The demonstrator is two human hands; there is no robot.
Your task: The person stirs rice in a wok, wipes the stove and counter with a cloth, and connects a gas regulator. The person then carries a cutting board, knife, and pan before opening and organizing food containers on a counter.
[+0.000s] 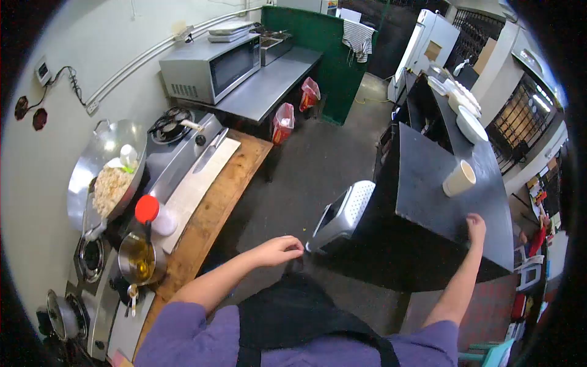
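My left hand (282, 251) is in front of my apron, over the floor, its fingers curled together; whether something small is between them I cannot make out. On the right, my right hand (476, 227) is at the black counter (428, 177), fingers curled in, their tips hidden. Just beyond it on that counter stands a cream cup (459, 178), apart from the hand. Between my hands, lower down, is a silver appliance with a perforated panel (345, 214).
At left, a large wok (82, 177) holds rice (111, 191) beside a red-lidded jar (156, 215) and a pot with yellow liquid (142, 260). A knife (208, 153) lies near the wooden counter edge (229, 183). A microwave (214, 66) stands beyond. A person's red sleeve (538, 240) shows far right.
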